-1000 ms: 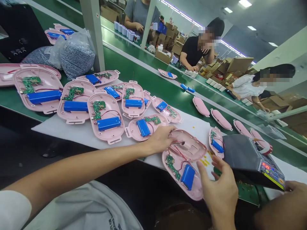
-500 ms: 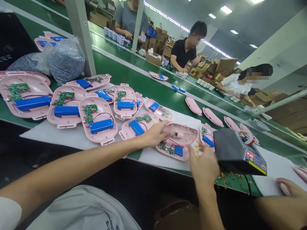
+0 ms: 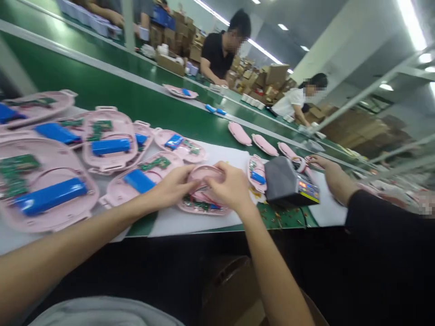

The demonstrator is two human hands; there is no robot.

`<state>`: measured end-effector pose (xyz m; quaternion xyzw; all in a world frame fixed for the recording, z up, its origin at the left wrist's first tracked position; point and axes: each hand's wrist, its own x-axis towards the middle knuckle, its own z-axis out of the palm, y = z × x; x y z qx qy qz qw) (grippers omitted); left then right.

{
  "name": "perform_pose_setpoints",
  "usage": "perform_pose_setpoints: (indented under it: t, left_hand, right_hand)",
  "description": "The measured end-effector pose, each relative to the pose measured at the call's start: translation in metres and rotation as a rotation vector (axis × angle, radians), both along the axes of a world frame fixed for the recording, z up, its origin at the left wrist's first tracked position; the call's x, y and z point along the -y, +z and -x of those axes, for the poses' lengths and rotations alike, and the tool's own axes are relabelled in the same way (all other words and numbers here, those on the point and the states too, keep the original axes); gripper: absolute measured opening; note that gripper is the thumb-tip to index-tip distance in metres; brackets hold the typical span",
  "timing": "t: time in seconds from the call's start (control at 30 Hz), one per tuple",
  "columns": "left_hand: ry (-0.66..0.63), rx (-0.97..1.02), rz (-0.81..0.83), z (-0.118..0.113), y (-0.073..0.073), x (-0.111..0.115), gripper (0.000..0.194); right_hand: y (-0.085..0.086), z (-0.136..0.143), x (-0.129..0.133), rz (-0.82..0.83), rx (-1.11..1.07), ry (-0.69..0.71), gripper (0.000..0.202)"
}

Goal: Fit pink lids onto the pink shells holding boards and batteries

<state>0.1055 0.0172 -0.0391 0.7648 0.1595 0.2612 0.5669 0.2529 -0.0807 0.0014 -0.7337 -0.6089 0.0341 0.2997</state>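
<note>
Left of the grey machine point(image 3: 281, 182), my left fingers point(image 3: 190, 186) and right fingers point(image 3: 222, 170) grip the pink cover point(image 3: 205, 171), seemingly steadying it above the wired shell point(image 3: 204, 211).

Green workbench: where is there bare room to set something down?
Bare green surface lies between the open shells and the pale divider. White sheet shows bare nearer than the held shell and right of the gray machine. Crowded: left, where open shells overlap.

pink shells point(image 3: 239, 133), blu batts point(image 3: 110, 146), grn pcbs point(image 3: 99, 129), grn bench point(image 3: 136, 97) w/ wht sheet point(image 3: 165, 224), dk gry box point(image 3: 280, 181)
</note>
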Motion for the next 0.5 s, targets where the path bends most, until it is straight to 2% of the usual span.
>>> perform_pose_setpoints:
  t: [0.07,0.1,0.2,0.23,0.27,0.3,0.37,0.5]
  left_hand:
    - [0.032,-0.064,0.018,-0.001,0.002,-0.002,0.032]
    - [0.06,-0.095,0.019,-0.001,0.003,-0.003,0.033]
    - [0.139,-0.18,-0.019,-0.003,0.004,-0.003,0.038]
    - [0.158,-0.199,-0.037,-0.004,0.004,-0.003,0.039]
    - [0.176,-0.213,-0.05,-0.005,0.003,-0.001,0.039]
    - [0.199,-0.215,-0.061,-0.006,0.002,0.0,0.039]
    - [0.239,-0.214,-0.077,-0.007,0.0,0.002,0.037]
    - [0.269,-0.239,-0.068,-0.007,0.001,0.003,0.038]
  right_hand:
    - [-0.005,-0.011,0.022,-0.178,-0.078,-0.068,0.019]
    - [-0.011,-0.022,0.038,-0.323,-0.139,-0.168,0.02]
    - [-0.034,-0.071,0.098,-0.745,-0.489,-0.696,0.033]
    - [-0.041,-0.09,0.117,-0.807,-0.647,-0.847,0.038]
    - [-0.048,-0.108,0.132,-0.82,-0.802,-0.939,0.043]
    - [-0.052,-0.125,0.144,-0.789,-0.936,-0.971,0.047]
    - [-0.057,-0.151,0.153,-0.705,-1.091,-0.932,0.053]
    - [-0.059,-0.172,0.143,-0.702,-1.107,-0.857,0.055]
